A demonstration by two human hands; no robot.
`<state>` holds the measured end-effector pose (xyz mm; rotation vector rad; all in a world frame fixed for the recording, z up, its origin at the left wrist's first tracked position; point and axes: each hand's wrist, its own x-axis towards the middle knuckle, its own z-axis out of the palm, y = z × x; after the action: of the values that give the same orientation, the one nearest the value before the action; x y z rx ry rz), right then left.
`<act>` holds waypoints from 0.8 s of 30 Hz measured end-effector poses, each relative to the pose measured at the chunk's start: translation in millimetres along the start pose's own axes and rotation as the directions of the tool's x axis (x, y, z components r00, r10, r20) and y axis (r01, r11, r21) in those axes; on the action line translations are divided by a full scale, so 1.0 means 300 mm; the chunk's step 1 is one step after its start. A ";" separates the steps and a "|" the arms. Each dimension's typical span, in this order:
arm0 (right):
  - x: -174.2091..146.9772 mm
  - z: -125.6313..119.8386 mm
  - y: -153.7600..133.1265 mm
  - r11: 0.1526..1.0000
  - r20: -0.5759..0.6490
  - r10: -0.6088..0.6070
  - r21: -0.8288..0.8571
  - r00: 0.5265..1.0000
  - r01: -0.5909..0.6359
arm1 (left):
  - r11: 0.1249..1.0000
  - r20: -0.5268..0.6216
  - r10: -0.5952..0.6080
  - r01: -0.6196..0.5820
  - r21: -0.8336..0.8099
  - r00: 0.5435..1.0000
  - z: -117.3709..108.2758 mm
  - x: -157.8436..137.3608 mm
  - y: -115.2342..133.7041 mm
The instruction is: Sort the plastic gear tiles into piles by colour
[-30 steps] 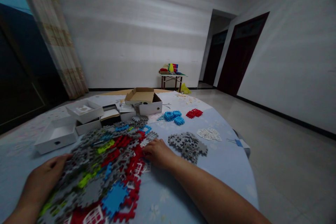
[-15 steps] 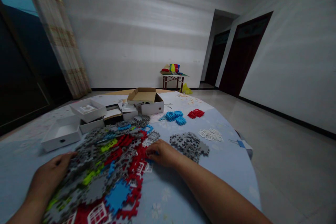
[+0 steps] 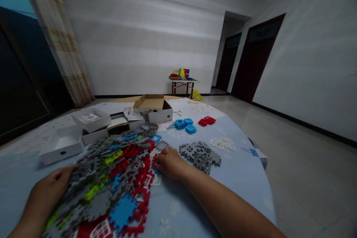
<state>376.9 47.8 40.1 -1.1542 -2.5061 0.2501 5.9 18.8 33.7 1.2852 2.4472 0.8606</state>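
Observation:
A broad heap of toothed plastic building tiles point(image 3: 95, 167), grey, red, blue and lime green, covers the table in front of me. At its right edge my right hand point(image 3: 169, 163) is closed, fingertips pinched on a red toothed tile point(image 3: 154, 160); the fingers partly hide it. My left hand point(image 3: 51, 186) rests along the heap's left edge, index finger stretched out towards the grey tiles, with nothing visible in it. Several white window-frame pieces point(image 3: 147, 181) lie among the red tiles close to my right hand. A large blue square tile point(image 3: 123, 212) lies at the near end.
Sorted groups lie to the right: grey tiles point(image 3: 199, 155), white frames point(image 3: 223, 143), blue tiles point(image 3: 184, 124) and red tiles point(image 3: 206, 121). White boxes point(image 3: 63, 144) and an opened cardboard box point(image 3: 152, 108) stand behind the heap. A blue clip point(image 3: 254, 152) is at the table's right edge.
The view has shifted slightly. My right hand's fingers have moved a little and more red shows at their tips. My left hand stays beside the heap.

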 end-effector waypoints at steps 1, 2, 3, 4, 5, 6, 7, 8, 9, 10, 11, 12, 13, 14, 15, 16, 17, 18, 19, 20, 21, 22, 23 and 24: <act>-0.002 -0.002 0.000 1.000 0.000 0.011 -0.013 1.000 -0.011 | 1.000 0.007 0.002 -0.002 -0.008 1.000 -0.001 -0.004 0.004; -0.003 -0.004 0.002 1.000 0.007 0.018 -0.017 1.000 -0.018 | 1.000 0.007 0.011 -0.011 -0.014 1.000 -0.003 -0.009 0.008; -0.004 -0.007 0.004 1.000 0.016 0.023 -0.015 1.000 -0.023 | 1.000 0.004 0.024 -0.024 -0.013 1.000 -0.005 -0.013 0.012; -0.004 -0.009 0.008 1.000 0.020 0.025 -0.005 1.000 -0.024 | 0.999 -0.003 0.035 -0.035 -0.008 0.999 -0.006 -0.017 0.015; -0.004 -0.010 0.012 1.000 0.021 0.025 0.006 0.999 -0.025 | 0.999 -0.011 0.045 -0.045 -0.003 0.999 -0.007 -0.020 0.016; -0.004 -0.012 0.015 0.999 0.021 0.029 0.014 0.999 -0.029 | 0.999 -0.015 0.051 -0.051 0.003 0.999 -0.007 -0.022 0.017; -0.003 -0.014 0.018 0.999 0.019 0.035 0.020 0.999 -0.035 | 0.999 -0.017 0.055 -0.054 0.005 0.998 -0.007 -0.022 0.016; -0.002 -0.015 0.020 0.999 0.019 0.042 0.024 0.999 -0.043 | 0.998 -0.015 0.060 -0.060 0.001 0.998 -0.007 -0.021 0.013; 0.000 -0.016 0.021 0.998 0.020 0.052 0.028 0.998 -0.053 | 0.998 -0.012 0.062 -0.062 -0.005 0.998 -0.005 -0.019 0.010; 0.001 -0.017 0.021 0.997 0.023 0.065 0.035 0.998 -0.066 | 0.998 -0.011 0.060 -0.060 -0.011 0.998 -0.003 -0.017 0.006; 0.002 -0.018 0.021 0.996 0.027 0.078 0.043 0.997 -0.079 | 0.998 -0.009 0.056 -0.056 -0.019 0.998 -0.001 -0.013 0.002; 0.003 -0.018 0.022 0.994 0.030 0.092 0.053 0.995 -0.093 | 0.998 -0.008 0.051 -0.052 -0.030 0.999 0.001 -0.009 -0.003; 0.004 -0.018 0.023 0.992 0.033 0.104 0.065 0.994 -0.106 | 0.998 -0.003 0.047 -0.047 -0.038 0.999 0.003 -0.006 -0.007; 0.004 -0.019 0.024 0.991 0.038 0.113 0.075 0.993 -0.115 | 0.998 -0.003 0.041 -0.041 -0.039 0.999 0.005 -0.003 -0.011; 0.004 -0.020 0.026 0.989 0.044 0.117 0.085 0.992 -0.121 | 0.998 -0.001 0.041 -0.041 -0.042 0.999 0.006 -0.002 -0.013; 0.004 -0.021 0.028 0.988 0.053 0.119 0.096 0.991 -0.124 | 0.998 0.002 0.040 -0.040 -0.042 0.999 0.007 -0.001 -0.015; 0.004 -0.023 0.031 0.986 0.064 0.123 0.106 0.990 -0.129 | 0.998 0.006 0.038 -0.038 -0.044 0.999 0.007 -0.002 -0.015; 0.004 -0.025 0.034 0.984 0.074 0.127 0.115 0.989 -0.135 | 0.998 0.008 0.033 -0.032 -0.050 0.999 0.006 -0.004 -0.013; 0.003 -0.027 0.037 0.982 0.082 0.130 0.123 0.988 -0.140 | 0.998 0.013 0.030 -0.029 -0.060 0.999 0.005 -0.006 -0.011; 0.003 -0.030 0.039 0.981 0.088 0.131 0.130 0.988 -0.142 | 0.997 0.018 0.028 -0.027 -0.070 0.999 0.004 -0.008 -0.008; 0.003 -0.032 0.041 0.980 0.092 0.131 0.136 0.987 -0.142 | 0.997 0.024 0.028 -0.026 -0.075 0.999 0.003 -0.010 -0.004; 0.003 -0.033 0.043 0.979 0.096 0.129 0.143 0.987 -0.142 | 0.997 0.024 0.028 -0.026 -0.073 0.999 0.001 -0.013 0.000; 0.004 -0.034 0.044 0.978 0.101 0.128 0.155 0.987 -0.143 | 0.997 0.024 0.036 -0.034 -0.071 0.999 -0.001 -0.015 0.004; 0.004 -0.035 0.046 0.974 0.107 0.131 0.169 0.986 -0.148 | 0.997 0.025 0.043 -0.041 -0.071 0.999 -0.002 -0.017 0.008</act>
<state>390.1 57.5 45.9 -1.2732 -2.4269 0.5660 10.0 15.4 35.4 1.3190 2.3556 0.9261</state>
